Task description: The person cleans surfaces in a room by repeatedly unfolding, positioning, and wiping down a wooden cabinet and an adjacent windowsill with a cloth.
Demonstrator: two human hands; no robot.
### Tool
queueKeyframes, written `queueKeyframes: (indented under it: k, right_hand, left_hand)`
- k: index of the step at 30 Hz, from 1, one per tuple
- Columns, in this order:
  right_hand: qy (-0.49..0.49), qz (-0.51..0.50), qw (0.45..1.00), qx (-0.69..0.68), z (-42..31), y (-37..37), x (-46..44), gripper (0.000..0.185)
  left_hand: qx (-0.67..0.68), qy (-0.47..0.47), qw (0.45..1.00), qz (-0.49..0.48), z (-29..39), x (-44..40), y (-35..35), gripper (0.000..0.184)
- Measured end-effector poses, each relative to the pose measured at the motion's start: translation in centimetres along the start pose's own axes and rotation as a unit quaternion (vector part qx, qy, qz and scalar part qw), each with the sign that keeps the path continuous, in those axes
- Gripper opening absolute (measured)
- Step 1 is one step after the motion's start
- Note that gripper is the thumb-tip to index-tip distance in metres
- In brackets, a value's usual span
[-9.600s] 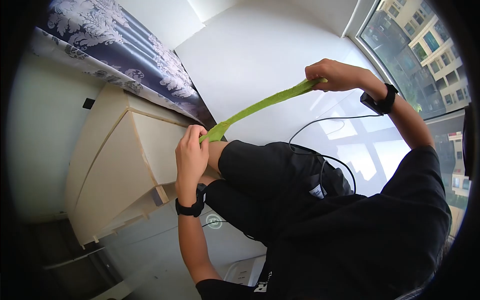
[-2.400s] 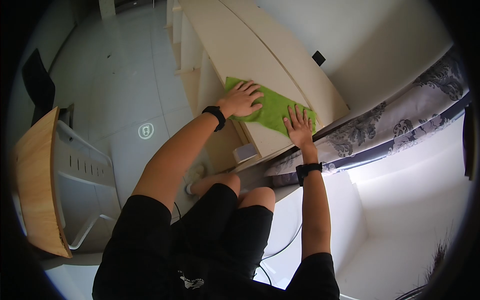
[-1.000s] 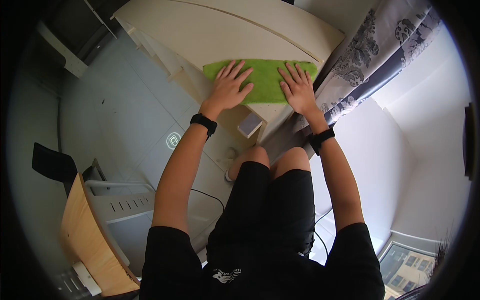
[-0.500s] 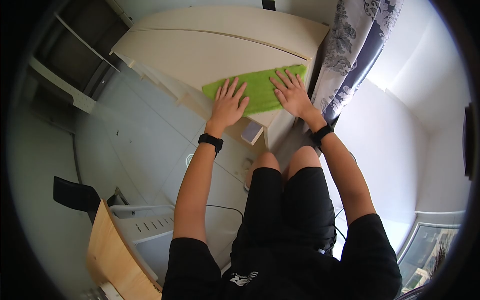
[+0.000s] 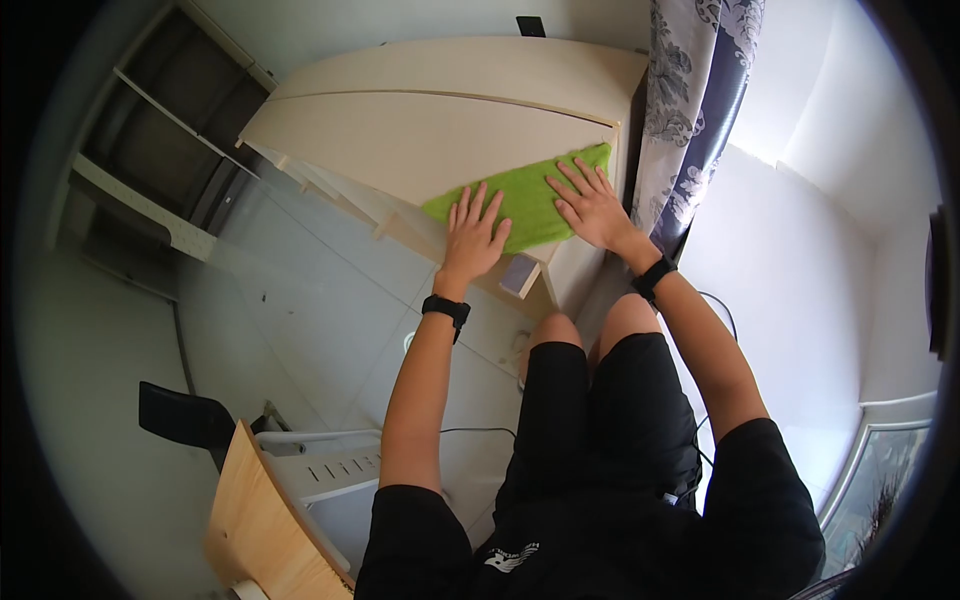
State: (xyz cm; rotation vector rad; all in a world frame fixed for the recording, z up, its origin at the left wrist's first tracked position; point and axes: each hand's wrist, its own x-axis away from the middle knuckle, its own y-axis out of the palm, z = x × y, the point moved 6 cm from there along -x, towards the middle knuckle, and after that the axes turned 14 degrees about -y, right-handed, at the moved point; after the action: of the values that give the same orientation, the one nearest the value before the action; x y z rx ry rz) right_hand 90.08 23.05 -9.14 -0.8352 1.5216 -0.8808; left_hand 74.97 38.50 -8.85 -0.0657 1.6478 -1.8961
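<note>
A bright green cloth (image 5: 532,205) lies spread over the near right part of a pale wooden tabletop (image 5: 390,140). On its left end my left hand (image 5: 473,240) rests flat, fingers stretched out and slightly apart. My right hand (image 5: 594,212) presses on the right end, fingers spread toward the back. Neither hand grips the cloth; parts of it are hidden beneath them. Its right corner reaches close to the tabletop's right edge.
A patterned grey curtain (image 5: 672,110) hangs just right of the tabletop. Open shelving (image 5: 345,190) shows below its front edge. Behind my left arm stand a wooden board (image 5: 265,515) and a white slotted panel (image 5: 335,470). A cable (image 5: 480,430) crosses near my legs.
The camera view has turned slightly, so the furniture appears lower in the picture. Both hands stay flat on the cloth; any slide across the tabletop is too small to tell.
</note>
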Motion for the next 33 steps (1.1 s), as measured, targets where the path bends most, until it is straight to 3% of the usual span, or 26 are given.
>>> queueKeyframes:
  k: [7, 19, 33]
  right_hand:
    - [-0.021, -0.035, 0.998, 0.042, -0.7, -0.7, 0.4, 0.049]
    - [-0.023, 0.067, 0.997, -0.008, -1.9, -1.2, 1.1, 0.044]
    - [-0.034, 0.012, 0.999, 0.029, -1.7, -1.0, 0.7, 0.049]
  left_hand:
    - [-0.001, -0.014, 0.999, -0.038, 0.6, 0.9, -0.2, 0.054]
    - [0.018, -0.016, 0.999, -0.021, 1.1, 1.8, -0.4, 0.053]
    - [-0.01, -0.047, 0.997, -0.068, 0.9, 1.0, -0.2, 0.055]
